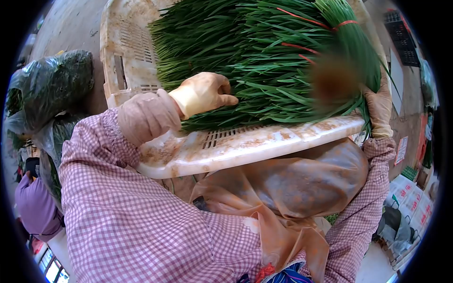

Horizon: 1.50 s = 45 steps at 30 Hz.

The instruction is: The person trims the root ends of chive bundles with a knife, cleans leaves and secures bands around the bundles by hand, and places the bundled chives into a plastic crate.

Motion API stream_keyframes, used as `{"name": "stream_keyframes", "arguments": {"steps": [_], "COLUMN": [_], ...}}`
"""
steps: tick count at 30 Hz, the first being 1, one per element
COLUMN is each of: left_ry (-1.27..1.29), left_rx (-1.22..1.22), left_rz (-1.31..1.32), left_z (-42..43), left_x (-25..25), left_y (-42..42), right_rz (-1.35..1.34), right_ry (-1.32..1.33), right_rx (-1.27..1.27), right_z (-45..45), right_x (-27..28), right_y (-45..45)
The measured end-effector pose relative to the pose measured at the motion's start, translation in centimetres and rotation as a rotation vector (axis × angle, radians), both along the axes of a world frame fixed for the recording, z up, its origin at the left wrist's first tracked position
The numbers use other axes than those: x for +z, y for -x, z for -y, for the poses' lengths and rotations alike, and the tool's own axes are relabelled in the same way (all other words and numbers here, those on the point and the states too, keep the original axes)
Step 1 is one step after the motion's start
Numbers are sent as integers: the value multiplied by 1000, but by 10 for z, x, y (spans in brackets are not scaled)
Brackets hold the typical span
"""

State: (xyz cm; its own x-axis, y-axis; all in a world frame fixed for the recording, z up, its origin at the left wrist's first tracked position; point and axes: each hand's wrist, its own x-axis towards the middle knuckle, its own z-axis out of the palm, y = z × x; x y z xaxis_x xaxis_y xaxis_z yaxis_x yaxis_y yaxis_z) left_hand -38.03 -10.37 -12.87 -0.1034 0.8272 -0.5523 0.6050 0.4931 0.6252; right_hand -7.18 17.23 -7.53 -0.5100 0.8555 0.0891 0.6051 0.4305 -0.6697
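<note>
My cream-gloved left hand [204, 95] curls, thumb near fingers, by long flat green leaves [207, 52].
They lie in a stained white plastic basket [245, 150]; leaves partly hide my right hand [380, 109], and I can't tell either hand's grip.

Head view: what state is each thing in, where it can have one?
Left hand: gloved, curled
Right hand: gloved, partly hidden, grip unclear
Green leaves: laid side by side
Upper right bundle: tied with red band
White crate: stained, loaded
Plastic bag: stuffed full
Plastic sheet: creased
</note>
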Motion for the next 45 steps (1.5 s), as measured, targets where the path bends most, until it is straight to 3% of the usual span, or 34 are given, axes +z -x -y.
{"name": "stream_keyframes", "arguments": {"steps": [5, 6, 7, 9, 14, 17, 19, 21, 22, 24, 26, 27, 28, 29, 30, 33, 38, 45], "left_ry": [53, -160, -160, 118, 285, 420, 306, 31, -273, -582, -250, -35, -6, 10, 63, 176, 158, 54], "left_rx": [9, 1, -1, 36, -211, -190, -98, 28, -305, -630, -413, -126, -105, -258, -342, -172, 114, 157], "left_rz": [16, -91, -91, 131, 337, 802, 989, 898, 829, 733, 618, 394, 180, 36, 7, 96, 159, 280], "left_z": [-12, -7, -7, -13, 5, 14, 20, 20, 28, 29, 18, 9, 0, -3, -2, -6, -11, -3], "left_x": [3, -3, -8, -3, 10, 25, 43, 96, 97, 98, 101, 102, 94, 75, 54, 25, 8, -15], "left_y": [-13, -18, -15, -5, 15, 13, -6, -44, -63, -71, -54, -47, -40, -33, -32, -51, -72, -70], "right_rz": [66, 67, 45, 21, -18, -31, 2, 82, 85, -49, 62, 173, 176, 123, 67, 26, 113, 117], "right_ry": [-69, -68, -44, -19, -22, 61, 27, -74, -76, -5, -79, -155, -153, -111, -70, -76, -116, -143], "right_rx": [-4, -5, -20, -36, 20, -35, -30, -35, -37, -3, -30, -56, -58, -38, -16, -17, -26, -41], "right_z": [-5, -2, 2, 3, 3, 5, 2, 5, 5, 6, 10, 13, 11, 6, 2, 7, 8, 7], "right_x": [-1, 1, 4, 5, 5, 6, 5, 7, 6, 4, 11, 14, 12, 7, 4, 6, 10, 8], "right_y": [-5, -3, 0, 2, 2, 5, 2, 4, 4, 6, 9, 9, 6, 3, 2, 6, 7, 5]}}
